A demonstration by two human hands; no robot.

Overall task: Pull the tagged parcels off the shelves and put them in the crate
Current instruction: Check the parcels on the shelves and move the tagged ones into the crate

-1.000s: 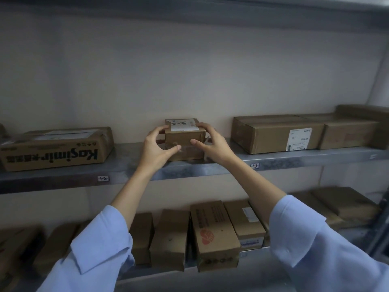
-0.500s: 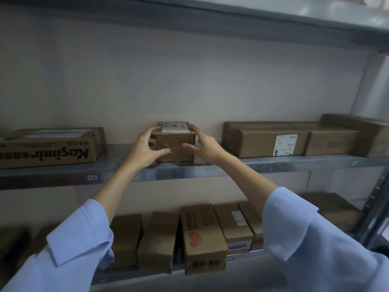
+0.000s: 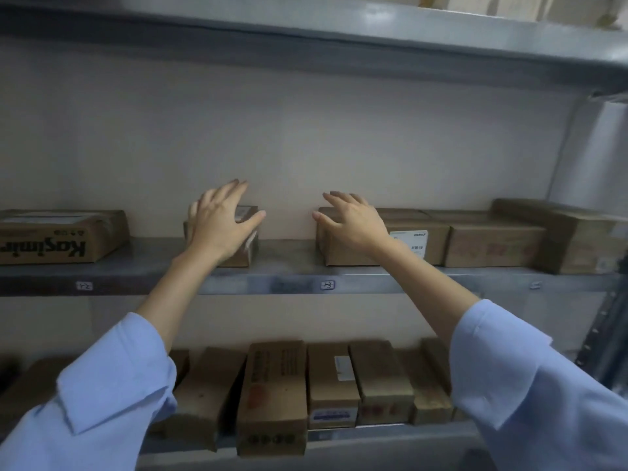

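Note:
A small brown parcel (image 3: pixel 250 245) with a white label on top stands on the middle shelf (image 3: pixel 292 263). My left hand (image 3: pixel 221 226) hovers in front of it with fingers spread and hides most of it; I cannot tell whether it touches. My right hand (image 3: pixel 353 222) is open with fingers spread in front of the left end of a long labelled parcel (image 3: pixel 433 234). Neither hand holds anything. No crate is in view.
A Kasimir carton (image 3: pixel 64 236) lies at the left of the middle shelf, and two more brown boxes (image 3: pixel 492 243) sit at the right. Several parcels (image 3: pixel 272 396) fill the lower shelf. An upper shelf (image 3: pixel 339 32) runs overhead, and a metal upright (image 3: pixel 608 334) stands at right.
Both hands have let go of the small parcel and spread apart. The right hand moved right to the long labelled parcel. The small parcel stays on the shelf.

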